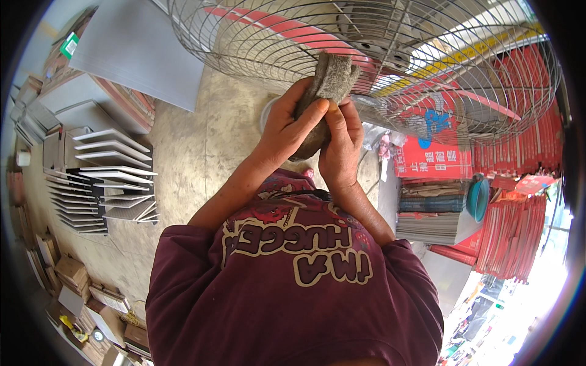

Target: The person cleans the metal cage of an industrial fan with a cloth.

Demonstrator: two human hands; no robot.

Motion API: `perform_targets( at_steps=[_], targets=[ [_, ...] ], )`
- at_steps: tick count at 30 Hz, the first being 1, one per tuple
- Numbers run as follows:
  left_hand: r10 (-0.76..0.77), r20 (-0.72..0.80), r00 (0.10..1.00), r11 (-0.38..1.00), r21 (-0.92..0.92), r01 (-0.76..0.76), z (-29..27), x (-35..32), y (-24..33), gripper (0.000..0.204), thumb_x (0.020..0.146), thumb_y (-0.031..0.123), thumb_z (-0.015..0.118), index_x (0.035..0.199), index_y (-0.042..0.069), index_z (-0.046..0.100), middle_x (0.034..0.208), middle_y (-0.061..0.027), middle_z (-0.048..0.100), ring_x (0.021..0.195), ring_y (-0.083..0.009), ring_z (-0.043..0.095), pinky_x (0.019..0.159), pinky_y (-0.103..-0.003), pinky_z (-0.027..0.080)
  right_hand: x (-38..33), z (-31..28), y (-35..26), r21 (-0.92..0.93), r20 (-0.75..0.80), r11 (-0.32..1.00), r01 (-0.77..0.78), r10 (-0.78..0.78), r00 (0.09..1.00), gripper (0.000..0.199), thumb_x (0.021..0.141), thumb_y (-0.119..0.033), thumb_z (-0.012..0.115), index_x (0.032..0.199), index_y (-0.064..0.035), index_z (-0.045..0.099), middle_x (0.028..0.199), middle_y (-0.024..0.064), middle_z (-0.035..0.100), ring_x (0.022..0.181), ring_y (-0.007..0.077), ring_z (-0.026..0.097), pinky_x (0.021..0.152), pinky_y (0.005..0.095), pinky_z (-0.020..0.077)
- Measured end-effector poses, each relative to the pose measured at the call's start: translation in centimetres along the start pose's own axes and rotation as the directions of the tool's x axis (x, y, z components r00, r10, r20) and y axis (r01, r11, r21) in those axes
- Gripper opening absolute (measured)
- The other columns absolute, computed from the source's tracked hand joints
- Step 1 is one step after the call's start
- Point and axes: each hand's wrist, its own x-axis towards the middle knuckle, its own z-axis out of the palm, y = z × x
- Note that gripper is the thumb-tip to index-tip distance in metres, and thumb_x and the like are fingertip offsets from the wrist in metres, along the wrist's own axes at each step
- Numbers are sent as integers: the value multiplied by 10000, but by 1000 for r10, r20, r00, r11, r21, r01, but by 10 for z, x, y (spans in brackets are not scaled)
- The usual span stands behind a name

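In the head view, both my hands are raised in front of my chest, gripping a grey-brown, fuzzy folded cloth (336,76). My left hand (292,125) closes around its left side, thumb pressed on top. My right hand (340,146) pinches it from the right, its thumb meeting the left one. The cloth's upper end overlaps the lower edge of a large fan's wire guard (397,58); whether it touches the wires I cannot tell. Red blades (293,30) show behind the guard. My palms hide part of the cloth.
On the left stand a rack of grey-white tiles (119,174) and a large grey panel (143,52). Red cartons (433,155) and stacked tiles (427,227) line the right, with a teal basin (477,200) beside them. Cardboard boxes (72,273) lie at lower left.
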Motion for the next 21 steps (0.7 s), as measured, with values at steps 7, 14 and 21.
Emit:
perform_targets(
  at_steps=[7, 14, 21],
  targets=[
    [-54, -74, 996, 996, -75, 48, -19, -6, -8, 301, 934, 181, 551, 1175, 4, 524, 999, -16, 597, 887, -54, 529, 759, -206, 436, 8, 9, 10, 53, 31, 985, -166, 164, 986, 157, 915, -146, 576, 1036, -46, 569, 978, 3, 610, 886, 67, 541, 796, 213, 429],
    [-177, -104, 979, 974, -164, 158, -19, -3, -25, 288, 911, 202, 591, 1106, -7, 555, 920, -8, 591, 838, -48, 509, 728, -203, 432, 10, -2, 21, 104, -58, 960, -259, 266, 962, 193, 906, -197, 574, 1044, -62, 575, 983, 24, 612, 900, 116, 580, 789, 252, 466],
    [-195, -62, 979, 976, -114, 187, -15, 1, -41, 278, 900, 204, 594, 1078, -6, 557, 899, -17, 589, 825, -55, 510, 710, -213, 428, 6, -9, 20, 136, -151, 957, -256, 275, 949, 202, 890, -184, 591, 1038, -47, 572, 989, 26, 609, 903, 112, 565, 801, 248, 446]
  ],
)
